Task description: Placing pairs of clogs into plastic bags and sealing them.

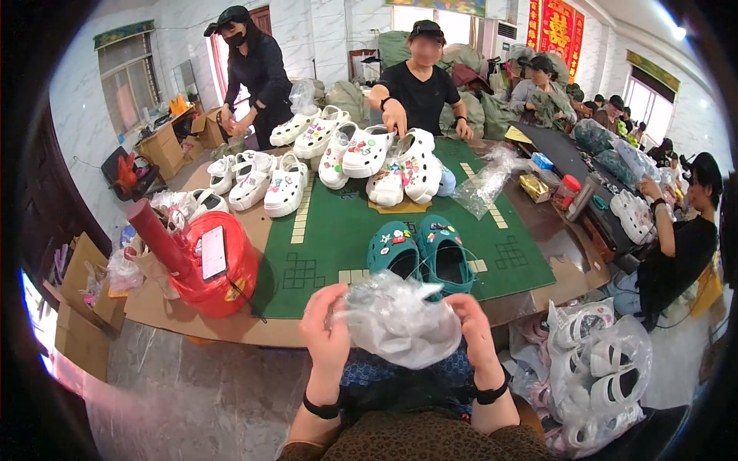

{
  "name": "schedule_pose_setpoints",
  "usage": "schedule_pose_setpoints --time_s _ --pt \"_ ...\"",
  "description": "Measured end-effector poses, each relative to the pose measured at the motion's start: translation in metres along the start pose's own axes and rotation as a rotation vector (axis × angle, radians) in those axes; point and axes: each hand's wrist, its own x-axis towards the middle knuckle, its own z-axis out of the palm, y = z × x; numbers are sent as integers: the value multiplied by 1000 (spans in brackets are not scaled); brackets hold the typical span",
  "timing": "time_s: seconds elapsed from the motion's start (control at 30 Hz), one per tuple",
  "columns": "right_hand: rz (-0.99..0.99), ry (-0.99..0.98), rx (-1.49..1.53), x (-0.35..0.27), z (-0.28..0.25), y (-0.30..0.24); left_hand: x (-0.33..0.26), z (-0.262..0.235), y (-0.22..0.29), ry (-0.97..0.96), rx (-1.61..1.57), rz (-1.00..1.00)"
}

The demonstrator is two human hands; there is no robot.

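Between my two hands, over the near table edge, is a clear plastic bag (402, 324), crumpled and partly blurred. My left hand (325, 319) grips its left side with bent fingers. At its right side, my right hand (473, 329) pinches the plastic. Just beyond the bag, a pair of green clogs (422, 253) with colourful charms stands on the green mat (507, 288), toes pointing away from me. The bag covers part of the clogs' heel area. Farther back, several white clogs (367, 151) with charms sit in a cluster, some resting on others.
A red bag-lined bucket (223, 288) stands at the left, a phone (214, 252) on top. Bagged white clogs (607, 376) are piled low at the right. An empty clear bag (492, 183) and a red-lidded jar (566, 192) lie beyond. Across the table, a person's hand (395, 119) reaches toward the white clogs.
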Motion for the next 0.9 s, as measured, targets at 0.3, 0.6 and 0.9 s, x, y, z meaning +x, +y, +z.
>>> schedule_pose_setpoints --time_s 0.3,0.6,0.9 --pt "353 -118 105 0 -2 9 -20 2 32 -208 84 559" --pt "-231 622 291 0 -66 18 -18 -66 10 -122 334 629" --pt "-387 450 373 10 -68 -16 19 -78 18 -1103 -345 -176"
